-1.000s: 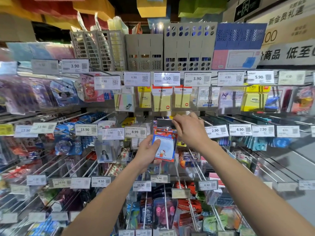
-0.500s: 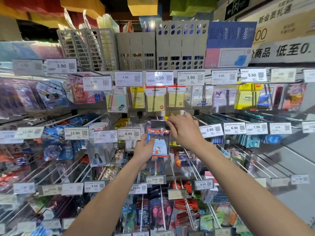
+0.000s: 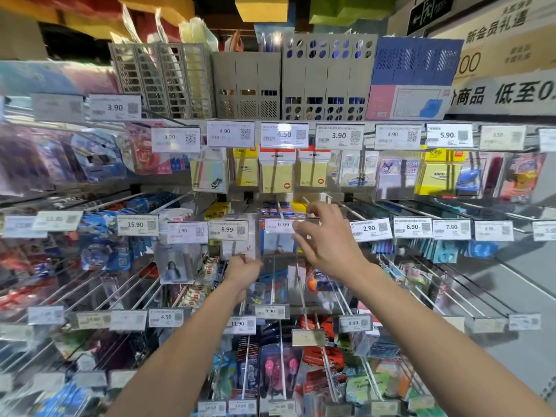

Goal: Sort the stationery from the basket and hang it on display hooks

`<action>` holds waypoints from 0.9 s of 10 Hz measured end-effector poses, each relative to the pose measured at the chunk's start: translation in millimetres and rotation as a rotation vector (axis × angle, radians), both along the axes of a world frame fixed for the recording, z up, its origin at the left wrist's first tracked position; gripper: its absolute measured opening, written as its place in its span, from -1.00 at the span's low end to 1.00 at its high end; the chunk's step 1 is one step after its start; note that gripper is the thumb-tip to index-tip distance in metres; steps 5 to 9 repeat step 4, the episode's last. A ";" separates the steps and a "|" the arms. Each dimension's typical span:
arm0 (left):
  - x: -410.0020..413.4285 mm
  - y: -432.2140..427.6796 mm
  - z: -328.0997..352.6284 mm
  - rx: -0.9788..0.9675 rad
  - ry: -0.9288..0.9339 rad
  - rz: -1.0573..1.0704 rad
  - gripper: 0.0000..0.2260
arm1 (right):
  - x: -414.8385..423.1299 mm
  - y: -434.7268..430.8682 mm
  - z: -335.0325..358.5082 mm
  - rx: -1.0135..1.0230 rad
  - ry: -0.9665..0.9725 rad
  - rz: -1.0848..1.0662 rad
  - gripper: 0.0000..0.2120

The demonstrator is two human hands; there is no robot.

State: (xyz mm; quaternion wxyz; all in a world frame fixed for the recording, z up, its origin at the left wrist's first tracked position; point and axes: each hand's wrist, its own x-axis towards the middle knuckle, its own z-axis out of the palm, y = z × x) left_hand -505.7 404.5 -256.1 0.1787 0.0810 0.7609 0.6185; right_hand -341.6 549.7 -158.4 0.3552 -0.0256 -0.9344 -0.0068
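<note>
Hanging now behind the price tag [image 3: 278, 226], the blue notepad packet [image 3: 277, 244] sits on its display hook [image 3: 280, 206], where a second ago both hands were working it on. The right hand [image 3: 328, 239] has let go, fingers loosely spread beside the tag, holding nothing. The left hand [image 3: 244, 267] is curled at the packet's lower corner; whether it grips cannot be told. This item looks hung; the next must come from the basket, out of view

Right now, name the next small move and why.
Probably let go and draw both hands back: the blue packet seems hung behind the price tag, the left hand curled at its lower corner, the right hand open beside the tag.
</note>
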 end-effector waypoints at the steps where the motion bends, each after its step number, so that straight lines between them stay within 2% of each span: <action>1: 18.2 -17.6 3.4 -0.083 0.070 -0.063 -0.73 | 9.1 2.0 -10.6 0.125 -0.068 -0.058 -0.75; 2: 39.9 -36.7 15.1 -0.180 0.138 -0.143 -0.85 | 18.1 0.0 -15.0 0.143 -0.113 -0.109 -0.67; 4: 71.6 -75.8 35.4 -0.283 0.331 -0.262 -0.80 | 38.2 2.1 -23.3 0.041 -0.182 -0.053 -0.65; 9: 71.6 -75.8 35.4 -0.283 0.331 -0.262 -0.80 | 38.2 2.1 -23.3 0.041 -0.182 -0.053 -0.65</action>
